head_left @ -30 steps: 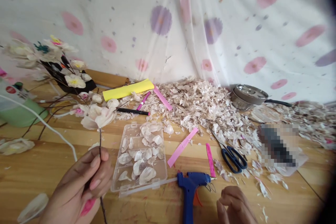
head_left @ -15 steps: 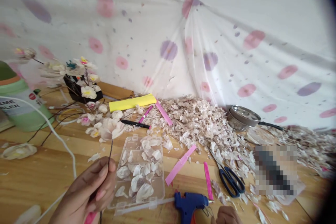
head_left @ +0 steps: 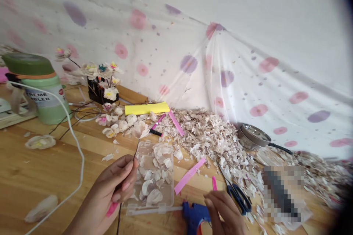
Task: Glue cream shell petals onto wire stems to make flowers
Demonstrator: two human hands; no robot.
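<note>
Pinching a thin wire stem (head_left: pixel 135 153) between thumb & fingers, the left hand (head_left: pixel 110 191) kept its petal flower (head_left: pixel 140 129) raised over the clear box (head_left: pixel 154 176) of petals, prob. so nothing got crushed. Right hand (head_left: pixel 224 214), loosely curled, rested on the blue glue gun (head_left: pixel 194 217) w/o a clear grip. Scissors (head_left: pixel 237 196) lay just right; farther back, petal scraps (head_left: pixel 217 139) covered the table (head_left: pixel 41 169).

Blue glue gun (head_left: pixel 194 217) near; yellow foam roll (head_left: pixel 147 108) far; green tumbler (head_left: pixel 41 88) left; white curtain (head_left: pixel 209 47) dotted pink and purple; pink strip (head_left: pixel 189 171); black-handled scissors (head_left: pixel 237 196).
</note>
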